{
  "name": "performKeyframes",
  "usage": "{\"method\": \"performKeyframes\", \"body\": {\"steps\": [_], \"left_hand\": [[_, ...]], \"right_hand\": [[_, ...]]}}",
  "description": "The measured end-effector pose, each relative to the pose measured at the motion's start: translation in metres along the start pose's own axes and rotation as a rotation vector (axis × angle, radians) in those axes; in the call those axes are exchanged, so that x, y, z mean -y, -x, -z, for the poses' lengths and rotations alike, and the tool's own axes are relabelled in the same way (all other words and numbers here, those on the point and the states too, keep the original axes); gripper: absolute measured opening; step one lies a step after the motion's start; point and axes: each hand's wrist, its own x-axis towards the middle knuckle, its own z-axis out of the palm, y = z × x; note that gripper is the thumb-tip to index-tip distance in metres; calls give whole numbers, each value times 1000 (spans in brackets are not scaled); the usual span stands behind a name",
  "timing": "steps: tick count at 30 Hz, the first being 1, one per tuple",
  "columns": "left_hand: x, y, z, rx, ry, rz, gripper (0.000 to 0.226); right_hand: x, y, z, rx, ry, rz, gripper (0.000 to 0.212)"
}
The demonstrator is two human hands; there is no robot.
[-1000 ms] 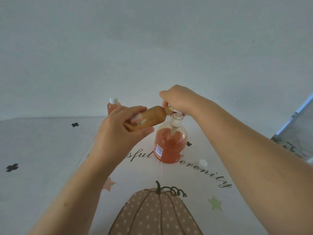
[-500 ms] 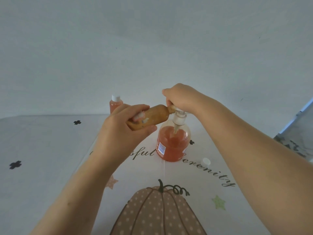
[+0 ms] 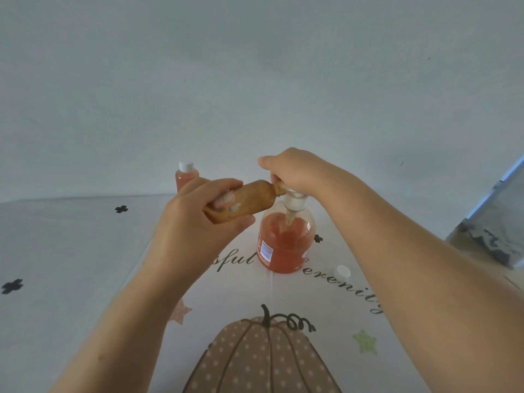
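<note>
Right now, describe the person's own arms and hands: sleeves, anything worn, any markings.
The left forearm and right forearm are bare all the way to the frame edge; no sleeve shows. The left hand and right hand wear no gloves, and no watch, bracelet or ring is visible.

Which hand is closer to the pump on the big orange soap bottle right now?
Right. The right hand is curled over the pump; the left hand is off to its left, gripping the small brown bottle.
</note>
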Motion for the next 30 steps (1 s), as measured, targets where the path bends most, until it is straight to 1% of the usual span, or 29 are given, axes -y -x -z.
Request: {"method": "performKeyframes", "body": {"steps": [6,11,13,15,17,20,24,30], "left_hand": [[-2,0,1,-2,15,-12,42],[-3,2,0,-24,16,-35,42],[-3,2,0,-25,21,-37,43],[-3,1,-1,-23,24,-38,43],[-3,1,-1,-21,26,-36,43],[0,0,-1,-15,11,-29,43],[3,2,-2,-3,-5,-13,43],[1,2,-1,-13,6,-35,43]], "right_hand": [[0,-2,3,-4,15,7,35],[5,-4,10,-70,59,-31,41],[6,-3,11,-55,66,-28,39],[4,-4,11,-24,70,-10,31],[3,-4,10,-29,56,-1,27],[-1,-8,5,-35,71,16,33],[-4,-7,-2,-22,108,32,33],[-5,-10,1,-45,88,32,37]]}}
